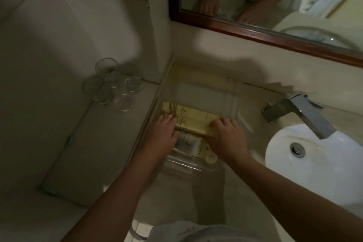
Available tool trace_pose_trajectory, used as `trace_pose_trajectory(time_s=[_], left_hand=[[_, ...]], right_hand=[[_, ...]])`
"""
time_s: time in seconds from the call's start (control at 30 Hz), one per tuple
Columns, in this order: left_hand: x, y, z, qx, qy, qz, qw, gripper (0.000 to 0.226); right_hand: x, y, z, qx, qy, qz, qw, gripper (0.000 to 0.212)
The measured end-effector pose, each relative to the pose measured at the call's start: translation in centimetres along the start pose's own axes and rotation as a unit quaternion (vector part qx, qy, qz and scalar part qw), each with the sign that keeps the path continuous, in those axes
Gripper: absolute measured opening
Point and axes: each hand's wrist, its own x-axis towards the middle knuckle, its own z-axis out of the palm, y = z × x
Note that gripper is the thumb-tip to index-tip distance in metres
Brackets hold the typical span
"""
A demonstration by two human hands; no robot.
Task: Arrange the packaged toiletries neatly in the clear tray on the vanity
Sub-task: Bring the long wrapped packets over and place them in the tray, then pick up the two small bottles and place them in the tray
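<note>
A clear plastic tray sits on the vanity against the wall corner. Several flat yellow toiletry packets lie side by side in its near half. A small white tube and a yellow sachet lie just in front of them. My left hand presses on the left ends of the packets, fingers curled. My right hand rests on their right ends, fingers bent onto the front packet. The tray's far half holds nothing that I can make out.
Several upturned clear glasses stand on a ledge to the left. A chrome faucet and a white basin lie to the right. A wood-framed mirror hangs above and reflects the person's arms.
</note>
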Motion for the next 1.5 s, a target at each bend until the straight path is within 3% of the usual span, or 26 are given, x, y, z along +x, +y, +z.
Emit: trace_pose_trajectory(time_s=[0.23, 0.5, 0.67, 0.83, 1.3, 1.5], left_hand=[[-0.5, 0.9, -0.5, 0.038, -0.040, -0.026, 0.998, 0.059], [-1.8, 2.3, -0.5, 0.011, -0.021, -0.025, 0.999, 0.059], [-4.2, 4.6, 0.9, 0.030, 0.007, 0.053, 0.998, 0.049], [-7.1, 8.7, 3.2, 0.039, -0.016, 0.101, 0.994, 0.053], [-16.2, 32.9, 13.0, -0.003, -0.082, 0.234, 0.969, 0.063], [-18.7, 42.6, 17.2, -0.005, -0.122, 0.301, 0.946, 0.053]], right_hand=[[0.1, -0.9, -0.6, 0.062, -0.017, 0.047, 0.997, 0.044], [-1.6, -0.9, -1.5, 0.126, 0.002, 0.117, 0.985, 0.040], [-5.8, 1.2, -1.5, 0.159, 0.028, 0.141, 0.977, 0.032], [-10.2, 3.6, -1.6, 0.194, 0.030, 0.166, 0.966, 0.033], [-35.0, 20.5, -4.1, 0.234, 0.126, 0.334, 0.904, 0.035], [-43.1, 27.6, -5.2, 0.227, 0.147, 0.401, 0.875, 0.033]])
